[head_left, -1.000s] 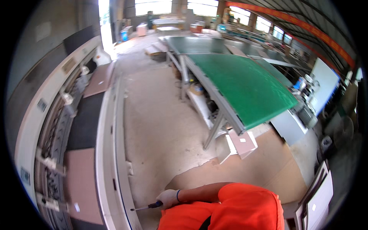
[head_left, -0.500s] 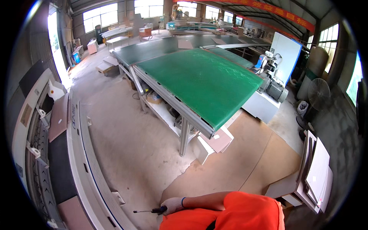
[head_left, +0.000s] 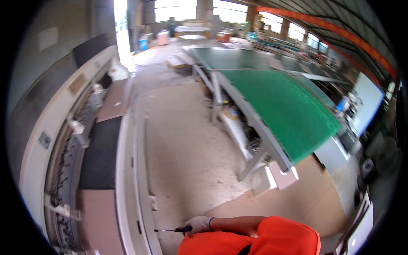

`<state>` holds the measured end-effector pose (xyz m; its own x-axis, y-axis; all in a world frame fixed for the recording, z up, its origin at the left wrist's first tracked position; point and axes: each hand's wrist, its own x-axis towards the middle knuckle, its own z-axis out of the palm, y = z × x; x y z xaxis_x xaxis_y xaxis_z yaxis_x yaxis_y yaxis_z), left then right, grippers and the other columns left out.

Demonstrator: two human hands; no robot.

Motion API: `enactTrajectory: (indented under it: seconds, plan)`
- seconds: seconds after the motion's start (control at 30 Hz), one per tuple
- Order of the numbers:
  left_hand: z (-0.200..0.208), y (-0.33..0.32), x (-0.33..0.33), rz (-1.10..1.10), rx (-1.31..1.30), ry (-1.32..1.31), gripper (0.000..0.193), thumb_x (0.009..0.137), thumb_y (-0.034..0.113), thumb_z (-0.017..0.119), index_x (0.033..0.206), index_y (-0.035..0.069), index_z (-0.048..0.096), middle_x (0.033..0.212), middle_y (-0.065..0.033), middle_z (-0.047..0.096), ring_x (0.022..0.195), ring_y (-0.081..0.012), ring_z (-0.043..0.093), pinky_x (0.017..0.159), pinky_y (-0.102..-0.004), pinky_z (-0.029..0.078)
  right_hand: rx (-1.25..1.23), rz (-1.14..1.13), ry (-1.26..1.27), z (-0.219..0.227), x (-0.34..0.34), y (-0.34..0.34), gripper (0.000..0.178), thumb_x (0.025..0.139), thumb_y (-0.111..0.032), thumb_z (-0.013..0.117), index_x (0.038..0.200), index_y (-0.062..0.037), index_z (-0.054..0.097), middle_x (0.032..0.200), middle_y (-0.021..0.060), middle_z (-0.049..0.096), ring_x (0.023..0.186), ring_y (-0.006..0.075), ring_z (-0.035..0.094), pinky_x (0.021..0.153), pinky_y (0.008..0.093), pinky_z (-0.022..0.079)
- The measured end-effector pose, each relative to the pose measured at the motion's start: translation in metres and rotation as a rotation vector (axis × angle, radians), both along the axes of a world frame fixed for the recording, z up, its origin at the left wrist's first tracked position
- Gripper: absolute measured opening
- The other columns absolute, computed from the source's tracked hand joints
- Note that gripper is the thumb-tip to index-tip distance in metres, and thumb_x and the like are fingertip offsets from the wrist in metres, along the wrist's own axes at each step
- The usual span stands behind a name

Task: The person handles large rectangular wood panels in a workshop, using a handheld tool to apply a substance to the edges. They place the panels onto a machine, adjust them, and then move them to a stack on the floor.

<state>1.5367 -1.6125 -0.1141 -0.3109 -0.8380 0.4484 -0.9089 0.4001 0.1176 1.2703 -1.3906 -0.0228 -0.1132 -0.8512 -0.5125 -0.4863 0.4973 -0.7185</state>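
My right hand (head_left: 199,225), in a pale knitted glove with a blue cuff edge, is closed round the dark handle of a screwdriver (head_left: 169,230). The thin metal shaft points left, apart from the long white machine (head_left: 127,182) beside it. My right forearm (head_left: 238,223) crosses in front of my body from an orange sleeve (head_left: 278,231). My left hand does not show.
Brown panels (head_left: 98,216) lie on the machine's black bed (head_left: 102,157) at left. A green-topped conveyor table (head_left: 284,110) on metal legs stands ahead to the right. Boards (head_left: 284,175) lean beneath its near corner. More panels (head_left: 361,225) stand at lower right.
The view has swung left, so the machine, table and boards appear farther right. My right hand still grips the screwdriver, in much the same position against my body.
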Motion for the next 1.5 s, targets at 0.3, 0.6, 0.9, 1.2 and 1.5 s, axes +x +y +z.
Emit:
enactTrajectory:
  seconds: [0.3, 0.6, 0.9, 1.2, 1.5]
  plan:
    - [-0.033, -0.001, 0.192, 0.665, -0.075, 0.006, 0.053, 0.087, 0.018, 0.072, 0.135, 0.006, 0.053, 0.135, -0.0186, 0.054, 0.131, -0.034, 0.05, 0.115, -0.0435, 0.041, 0.03, 0.286, -0.051, 0.002, 0.014, -0.119, 0.045, 0.087, -0.048, 0.071, 0.112, -0.0101, 0.073, 0.105, 0.0212, 0.074, 0.099, 0.0408, 0.07, 0.087, 0.0495, 0.052]
    - [-0.012, 0.076, 0.225, 1.202, 0.122, 0.294, 0.074, 0.082, 0.011, 0.076, 0.149, 0.005, 0.045, 0.157, -0.0217, 0.042, 0.15, -0.0406, 0.035, 0.127, -0.0451, 0.03, 0.037, 0.786, 0.057, 0.027, 0.003, -0.198, 0.057, 0.086, -0.06, 0.07, 0.107, -0.0081, 0.074, 0.102, 0.0204, 0.076, 0.099, 0.0386, 0.072, 0.088, 0.0458, 0.053]
    - [-0.177, 0.244, 0.014, 1.163, 1.191, 0.519, 0.094, 0.082, 0.057, 0.078, 0.15, 0.0, 0.046, 0.153, -0.027, 0.049, 0.139, -0.0402, 0.054, 0.115, -0.047, 0.046, 0.096, 0.93, 0.05, 0.022, -0.042, -0.218, 0.057, 0.084, -0.06, 0.073, 0.103, -0.0058, 0.075, 0.099, 0.0201, 0.076, 0.095, 0.038, 0.072, 0.085, 0.0462, 0.053]
    - [-0.193, 0.309, -0.045, 1.073, 1.257, 0.714, 0.078, 0.085, 0.064, 0.069, 0.119, -0.005, 0.074, 0.126, -0.0306, 0.071, 0.125, -0.0413, 0.066, 0.106, -0.0425, 0.052, 0.087, 0.985, 0.048, 0.004, -0.083, -0.222, 0.06, 0.084, -0.06, 0.076, 0.106, -0.0041, 0.075, 0.098, 0.0213, 0.076, 0.095, 0.0377, 0.072, 0.085, 0.0449, 0.053]
    - [-0.051, 0.186, -0.056, 1.146, 1.031, 1.118, 0.056, 0.093, 0.043, 0.065, 0.121, -0.005, 0.073, 0.12, -0.0248, 0.076, 0.116, -0.0383, 0.071, 0.101, -0.041, 0.053, 0.09, 0.907, 0.01, 0.016, -0.111, -0.219, 0.061, 0.084, -0.058, 0.078, 0.108, -0.0027, 0.075, 0.1, 0.0201, 0.077, 0.095, 0.0373, 0.073, 0.086, 0.0438, 0.055]
